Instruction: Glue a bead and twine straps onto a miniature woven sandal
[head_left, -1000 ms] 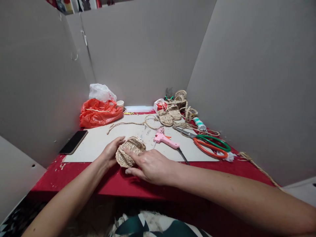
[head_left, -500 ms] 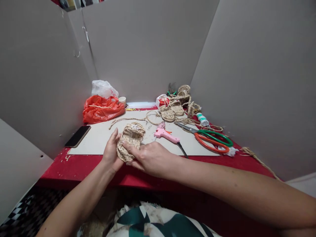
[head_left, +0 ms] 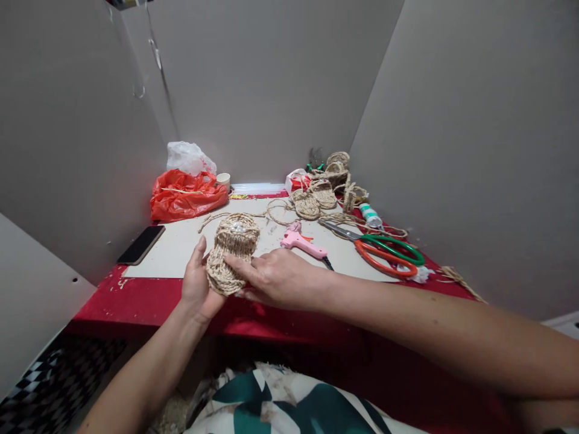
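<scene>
Head view: I hold the woven rope slipper [head_left: 235, 244] in front of me, left of centre, above the near edge of the white board [head_left: 163, 253] on the red-covered tabletop [head_left: 136, 301]. A second ago I had it flatter, its far end foreshortened; now it is tipped so the strap and its pearly beads [head_left: 237, 227] face me from the far end, with the rounded end near me. To my mind that turn serves a look over the piece, or a press at its sole, more than any gluing.

My left hand [head_left: 199, 283] is half curled, cradling the slipper from the left and underneath, thumb raised; its fingers are mostly hidden. My right hand [head_left: 284, 277] has the index finger laid along the sole and the thumb down by the near rim; whether these pinch it I cannot tell.

Nothing on the tabletop has been picked up meanwhile: the pink glue gun [head_left: 302, 243] lies just right of my work, the scissors [head_left: 380, 244] farther right, and another slipper pair [head_left: 314, 200] on the far right. My view has only dipped slightly.

As for writing, I can read none. The white plastic bag [head_left: 190, 158] at far left has red print and the packet [head_left: 297, 181] at far right is red and white, both too small to make out; the phone [head_left: 141, 245] shows a dark screen.
</scene>
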A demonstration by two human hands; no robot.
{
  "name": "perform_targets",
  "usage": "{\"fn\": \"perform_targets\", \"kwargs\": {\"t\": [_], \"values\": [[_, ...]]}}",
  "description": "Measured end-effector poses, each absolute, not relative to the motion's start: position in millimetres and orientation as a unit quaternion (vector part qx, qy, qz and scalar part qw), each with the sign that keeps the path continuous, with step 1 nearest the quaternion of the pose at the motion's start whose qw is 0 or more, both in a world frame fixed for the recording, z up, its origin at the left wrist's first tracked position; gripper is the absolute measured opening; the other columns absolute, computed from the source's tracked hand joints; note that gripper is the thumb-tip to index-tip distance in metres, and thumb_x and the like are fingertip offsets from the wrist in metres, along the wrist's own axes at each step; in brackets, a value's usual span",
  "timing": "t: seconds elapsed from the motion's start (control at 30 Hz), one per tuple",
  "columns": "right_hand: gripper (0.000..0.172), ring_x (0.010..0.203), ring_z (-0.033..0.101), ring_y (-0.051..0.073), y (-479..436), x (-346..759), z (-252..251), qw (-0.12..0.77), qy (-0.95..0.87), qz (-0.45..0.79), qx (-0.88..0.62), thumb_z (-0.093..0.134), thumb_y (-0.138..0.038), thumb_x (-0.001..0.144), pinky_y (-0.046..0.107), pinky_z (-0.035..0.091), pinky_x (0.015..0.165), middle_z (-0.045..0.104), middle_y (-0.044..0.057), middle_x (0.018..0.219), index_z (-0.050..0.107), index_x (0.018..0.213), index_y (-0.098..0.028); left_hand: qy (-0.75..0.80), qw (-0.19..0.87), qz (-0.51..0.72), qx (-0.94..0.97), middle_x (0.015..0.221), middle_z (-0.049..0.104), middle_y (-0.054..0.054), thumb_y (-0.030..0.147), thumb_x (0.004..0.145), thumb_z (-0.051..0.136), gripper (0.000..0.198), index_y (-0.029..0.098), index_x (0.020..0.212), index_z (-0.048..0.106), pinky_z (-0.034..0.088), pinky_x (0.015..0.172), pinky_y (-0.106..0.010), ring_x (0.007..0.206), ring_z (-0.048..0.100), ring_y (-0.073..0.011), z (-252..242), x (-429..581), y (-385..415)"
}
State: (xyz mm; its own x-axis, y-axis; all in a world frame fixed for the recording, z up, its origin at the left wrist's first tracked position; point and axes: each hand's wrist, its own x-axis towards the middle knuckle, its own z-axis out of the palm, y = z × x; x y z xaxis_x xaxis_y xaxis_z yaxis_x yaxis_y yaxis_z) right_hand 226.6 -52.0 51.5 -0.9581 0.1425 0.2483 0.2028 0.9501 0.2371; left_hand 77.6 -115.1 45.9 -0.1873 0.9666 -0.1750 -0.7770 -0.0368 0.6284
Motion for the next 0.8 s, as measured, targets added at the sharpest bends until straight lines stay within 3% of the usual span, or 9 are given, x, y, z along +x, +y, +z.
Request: {"fn": "perform_targets", "kwargs": {"t": [0.2,0.3,0.43,0.57,0.67,0.8], "values": [[0.076,0.069,0.067,0.023,-48,233,64,0.099,-0.987,-0.092,-0.088,0.054,-0.046,0.089,0.028,0.04,0.056,0.072,0.016,0.09,0.027,0.148,-0.007,0.277,0.664,0.677,0.156,0.112,0.069,-0.02,0.053,0.091,0.038,0.063,0.005,0.128,0.056,0.045,0.101,-0.047,0.11,0.063,-0.0314,38,78,-115],[0.083,0.06,0.064,0.019,-45,238,72,0.123,-0.988,0.011,-0.09,0.059,-0.051,0.085,0.027,0.04,0.055,0.071,0.008,0.076,0.027,0.149,-0.008,0.274,0.662,0.68,0.154,0.114,0.069,-0.019,0.054,0.092,0.037,0.063,0.006,0.128,0.056,0.044,0.101,-0.048,0.113,0.062,-0.0314,38,77,-116],[0.067,0.06,0.061,0.012,-46,245,65,0.255,-0.951,0.169,-0.051,0.052,-0.038,0.092,0.023,0.046,0.061,0.07,0.001,0.076,0.024,0.148,-0.014,0.268,0.646,0.695,0.169,0.116,0.068,-0.018,0.055,0.092,0.037,0.062,0.009,0.128,0.057,0.044,0.101,-0.048,0.116,0.06,-0.0314,38,76,-116],[0.068,0.086,0.065,0.015,-55,250,51,0.389,-0.908,0.153,-0.018,0.05,-0.03,0.092,0.029,0.051,0.078,0.068,0.008,0.104,0.015,0.149,-0.019,0.254,0.633,0.706,0.189,0.112,0.069,-0.018,0.059,0.09,0.035,0.065,0.008,0.121,0.062,0.046,0.098,-0.048,0.116,0.059,-0.0329,39,77,-116],[0.077,0.111,0.059,0.021,-61,250,49,0.413,-0.904,0.105,0.008,0.056,-0.03,0.089,0.038,0.046,0.095,0.062,0.012,0.123,0.01,0.15,-0.021,0.247,0.619,0.718,0.2,0.113,0.069,-0.017,0.061,0.09,0.035,0.066,0.009,0.12,0.062,0.047,0.097,-0.047,0.116,0.059,-0.032,42,78,-118],[0.085,0.124,0.05,0.024,-61,247,53,0.398,-0.915,0.06,0.028,0.056,-0.034,0.088,0.042,0.041,0.101,0.06,0.015,0.128,0.003,0.151,-0.019,0.245,0.627,0.708,0.213,0.115,0.068,-0.017,0.064,0.088,0.037,0.068,0.011,0.123,0.061,0.047,0.097,-0.048,0.116,0.059,-0.0328,43,81,-120]]}}
